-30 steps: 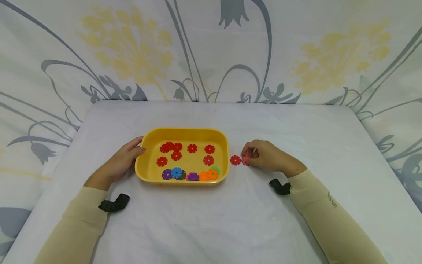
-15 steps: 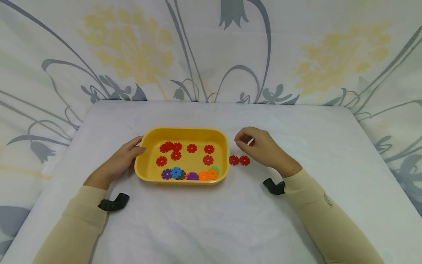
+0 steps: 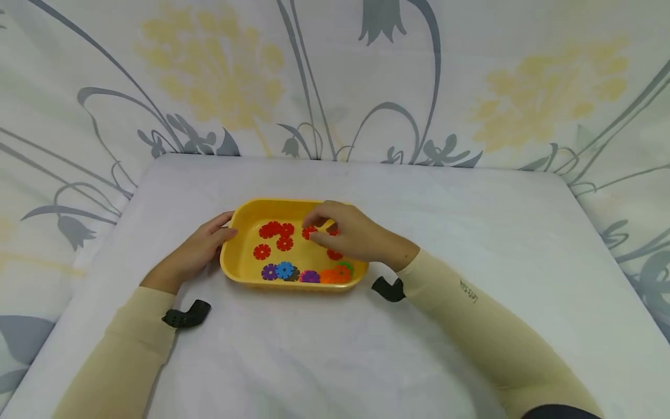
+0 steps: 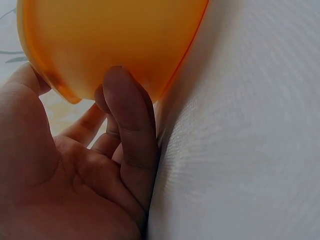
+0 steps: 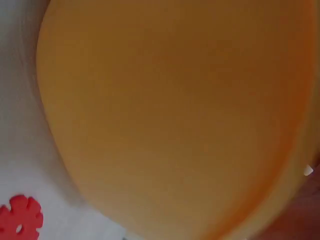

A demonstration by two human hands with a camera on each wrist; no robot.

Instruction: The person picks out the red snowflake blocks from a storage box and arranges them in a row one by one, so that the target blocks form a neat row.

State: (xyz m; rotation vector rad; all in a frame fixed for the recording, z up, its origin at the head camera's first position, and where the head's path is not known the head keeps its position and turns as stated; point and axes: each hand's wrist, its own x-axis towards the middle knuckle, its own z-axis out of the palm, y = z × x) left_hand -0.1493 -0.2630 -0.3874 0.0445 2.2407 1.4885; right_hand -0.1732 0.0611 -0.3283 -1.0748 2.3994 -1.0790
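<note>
A yellow plastic tray [image 3: 251,283] holds several notched, flower-shaped plastic building discs. My left hand [image 3: 198,251] grips its left end, the thumb over the rim and the other fingers against the outer wall [image 4: 120,30] in the left wrist view. My right hand [image 3: 350,231] reaches over the tray's right half, thumb and forefinger apart around a red disc [image 3: 309,233]. More red discs [image 3: 270,230] lie toward the left, some overlapping. In the right wrist view the tray's wall [image 5: 165,110] hides most of the right hand, and a red disc [image 5: 20,219] lies on the cloth outside.
Along the tray's near side lie a blue disc [image 3: 284,270], purple discs [image 3: 269,272] and orange discs [image 3: 342,274]. The table has a white cloth [image 3: 293,349]. A flower-patterned curtain [image 3: 335,81] stands behind. Black wrist devices [image 3: 187,315] stick out from both sleeves.
My right hand has let go of a red disc beside another on the cloth right of the tray, then moved left over the tray. My left hand keeps its hold.
</note>
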